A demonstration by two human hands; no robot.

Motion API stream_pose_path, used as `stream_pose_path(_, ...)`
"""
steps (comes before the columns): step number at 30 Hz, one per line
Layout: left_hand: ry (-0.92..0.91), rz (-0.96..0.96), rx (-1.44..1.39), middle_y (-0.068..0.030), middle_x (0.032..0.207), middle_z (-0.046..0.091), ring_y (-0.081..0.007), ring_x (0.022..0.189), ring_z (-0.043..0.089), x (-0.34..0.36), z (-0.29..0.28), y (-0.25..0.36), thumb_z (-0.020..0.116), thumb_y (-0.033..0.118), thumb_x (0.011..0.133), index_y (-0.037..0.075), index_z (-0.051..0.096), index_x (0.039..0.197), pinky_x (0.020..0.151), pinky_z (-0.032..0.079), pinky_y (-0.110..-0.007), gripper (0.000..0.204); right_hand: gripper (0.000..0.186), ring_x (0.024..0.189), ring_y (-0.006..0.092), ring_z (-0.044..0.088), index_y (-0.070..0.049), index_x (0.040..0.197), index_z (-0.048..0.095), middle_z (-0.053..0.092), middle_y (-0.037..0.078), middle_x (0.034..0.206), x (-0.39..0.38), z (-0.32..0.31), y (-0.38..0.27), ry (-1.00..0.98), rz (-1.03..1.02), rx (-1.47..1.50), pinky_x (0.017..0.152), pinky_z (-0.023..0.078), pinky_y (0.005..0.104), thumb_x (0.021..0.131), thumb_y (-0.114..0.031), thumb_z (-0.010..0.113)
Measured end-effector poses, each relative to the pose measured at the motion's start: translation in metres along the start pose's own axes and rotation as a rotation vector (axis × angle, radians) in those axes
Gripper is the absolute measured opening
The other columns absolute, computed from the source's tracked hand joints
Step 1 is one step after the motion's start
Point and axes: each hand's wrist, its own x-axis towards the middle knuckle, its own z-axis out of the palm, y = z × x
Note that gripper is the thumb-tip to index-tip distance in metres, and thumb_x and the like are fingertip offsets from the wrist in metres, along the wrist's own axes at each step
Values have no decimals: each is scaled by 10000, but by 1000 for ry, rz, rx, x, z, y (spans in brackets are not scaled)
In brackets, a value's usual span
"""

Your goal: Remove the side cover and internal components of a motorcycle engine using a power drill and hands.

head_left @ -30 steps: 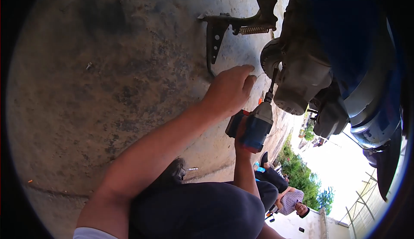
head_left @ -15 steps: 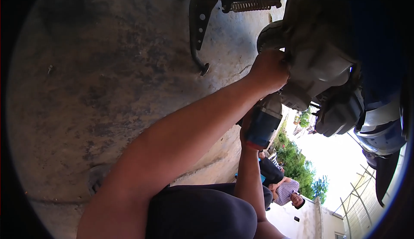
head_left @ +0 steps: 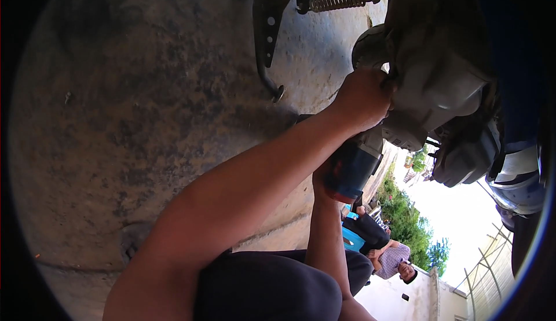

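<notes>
My left hand [head_left: 366, 98] is closed, its fingertips pressed up against the grey engine casing [head_left: 443, 86] of a motorcycle. What those fingers hold, if anything, is hidden. Just below it, my right hand [head_left: 322, 183] grips a power tool [head_left: 352, 170] with a dark blue body, a red rear end and a grey metal nose. It looks like an impact wrench. The nose points up toward the casing behind my left hand, which hides its tip, so contact cannot be made out. My left forearm crosses in front of part of the tool.
A black motorcycle stand [head_left: 267, 37] with a coil spring [head_left: 341, 1] juts out at the top, over the stained concrete floor [head_left: 145, 118]. My bent knee [head_left: 272, 286] is at the bottom. Another person [head_left: 395, 260] sits in the background at lower right, near a wall and greenery.
The tool and my right hand have shifted slightly left and down, showing more of the tool beside my left forearm. My left hand stays at the casing. The view has moved a little.
</notes>
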Motion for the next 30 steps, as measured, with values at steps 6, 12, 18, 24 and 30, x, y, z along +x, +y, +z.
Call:
stream_pose_path(6, 80, 52, -326, -109, 996, 723, -193, 879, 703, 17, 3, -3, 625, 172, 985, -21, 615, 1229, 829, 563, -348, 311, 617, 1352, 305, 499, -25, 1521, 402, 527, 162, 1463, 13, -13, -21, -100, -54, -770, 1160, 360, 458, 1041, -374, 568)
stream_pose_path(12, -3, -18, -835, -61, 1136, 687, -154, 1023, 665, 26, -11, 3, 698, 177, 960, 48, 572, 1315, 913, 535, -340, 399, 570, 1245, 306, 561, -1, 1474, 455, 619, 160, 1294, 12, -4, -51, -109, -277, -889, 1099, 406, 422, 1025, -318, 607)
stream_pose_path(18, 65, 152, -538, -43, 1033, 658, -121, 871, 628, 27, 4, -10, 649, 239, 988, 54, 580, 1232, 766, 514, -315, 313, 579, 1203, 321, 550, -14, 1452, 469, 593, 157, 1289, -14, 7, -39, 2, -38, -516, 1059, 414, 444, 982, -284, 673)
stream_pose_path(24, 228, 156, -198, -69, 959, 620, -152, 844, 602, -3, -19, -9, 560, 237, 1019, -3, 533, 1133, 720, 518, -330, 267, 532, 1182, 411, 538, -17, 1371, 531, 592, 208, 1246, -47, 10, -75, -117, -18, -563, 1028, 420, 503, 953, -316, 669)
stream_pose_path(30, 171, 78, -210, -65, 998, 597, -135, 854, 578, -80, -96, 5, 699, 227, 986, 40, 529, 1107, 719, 501, -307, 280, 401, 1091, 426, 595, -22, 1260, 590, 625, 215, 1174, -77, -22, -130, -435, -91, -614, 931, 483, 504, 939, -254, 656)
